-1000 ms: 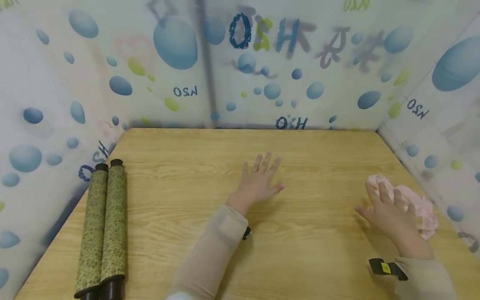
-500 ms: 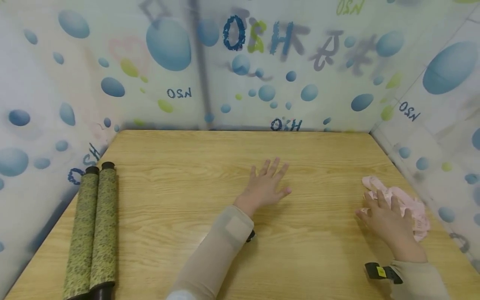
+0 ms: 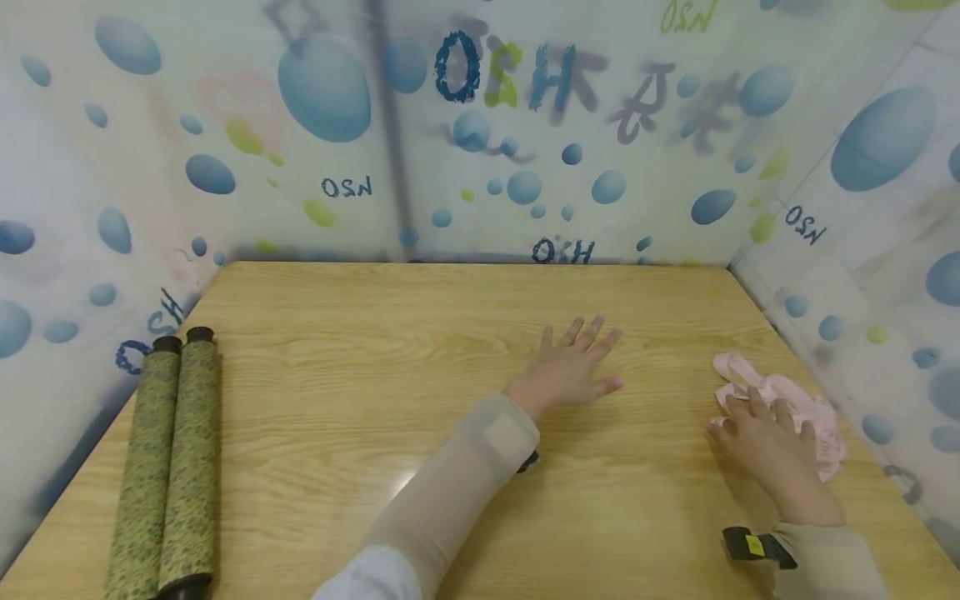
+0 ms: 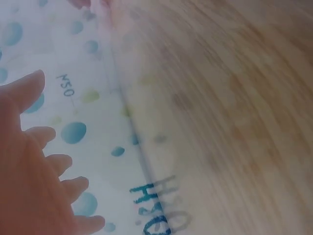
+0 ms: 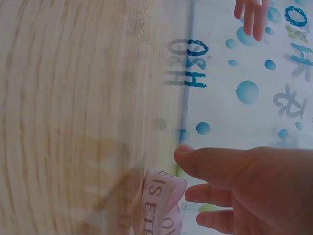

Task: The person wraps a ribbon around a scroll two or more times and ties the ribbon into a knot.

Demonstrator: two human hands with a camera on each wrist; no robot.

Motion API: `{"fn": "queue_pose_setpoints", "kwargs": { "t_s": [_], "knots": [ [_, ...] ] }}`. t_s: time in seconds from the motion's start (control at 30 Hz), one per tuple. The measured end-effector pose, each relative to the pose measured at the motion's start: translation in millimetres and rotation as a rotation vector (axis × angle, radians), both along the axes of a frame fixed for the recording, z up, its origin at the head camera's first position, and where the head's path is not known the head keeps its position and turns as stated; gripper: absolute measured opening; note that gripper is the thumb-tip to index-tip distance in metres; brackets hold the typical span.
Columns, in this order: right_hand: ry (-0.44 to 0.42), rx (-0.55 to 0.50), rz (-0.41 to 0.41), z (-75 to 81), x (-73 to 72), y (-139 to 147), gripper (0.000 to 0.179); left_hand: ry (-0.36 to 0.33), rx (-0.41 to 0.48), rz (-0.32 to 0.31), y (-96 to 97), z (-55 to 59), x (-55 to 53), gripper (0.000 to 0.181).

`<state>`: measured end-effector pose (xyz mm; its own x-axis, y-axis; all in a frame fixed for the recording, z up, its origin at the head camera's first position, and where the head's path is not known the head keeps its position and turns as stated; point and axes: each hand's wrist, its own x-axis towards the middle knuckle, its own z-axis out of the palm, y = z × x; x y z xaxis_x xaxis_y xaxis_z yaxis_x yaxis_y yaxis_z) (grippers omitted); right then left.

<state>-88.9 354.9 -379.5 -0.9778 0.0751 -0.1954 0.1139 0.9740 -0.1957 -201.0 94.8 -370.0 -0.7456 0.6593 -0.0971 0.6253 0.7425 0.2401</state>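
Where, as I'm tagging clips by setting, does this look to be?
Probably indoors, perhaps a small booth or work corner: bubble-printed walls close in three sides of a wood-grain table, which holds pink ribbon.

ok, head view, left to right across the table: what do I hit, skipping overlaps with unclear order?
First green patterned roll → second green patterned roll → left hand → right hand.
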Motion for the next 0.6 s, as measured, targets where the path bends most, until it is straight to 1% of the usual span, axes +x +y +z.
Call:
{"fn": "queue_pose_setpoints", "kwargs": {
  "t_s": [0.1, 0.3, 0.5, 0.53, 0.6],
  "knots": [
    [0.016, 0.006, -0.008, -1.4, -0.5, 0, 0.073, 0.002, -0.027, -0.022, 11.6, -0.1, -0.6, 0.071],
    [0.075, 0.029, 0.007, -5.8, 0.3, -4, 0.054, 0.021, -0.049, -0.076, 32.3, 3.7, 0.8, 0.069],
    [0.164, 0.057, 0.011, -6.2, -0.2, -6, 0.043, 0.04, -0.074, -0.092, 44.7, 5.5, 2.8, 0.069],
    [0.182, 0.082, 0.039, -6.4, -0.4, -6, 0.039, 0.038, -0.078, -0.095, 46.0, 5.4, 3.5, 0.069],
    [0.204, 0.103, 0.056, -6.6, -0.5, -4, 0.032, 0.024, -0.081, -0.103, 48.7, 4.5, 5.1, 0.069]
  ]
}}
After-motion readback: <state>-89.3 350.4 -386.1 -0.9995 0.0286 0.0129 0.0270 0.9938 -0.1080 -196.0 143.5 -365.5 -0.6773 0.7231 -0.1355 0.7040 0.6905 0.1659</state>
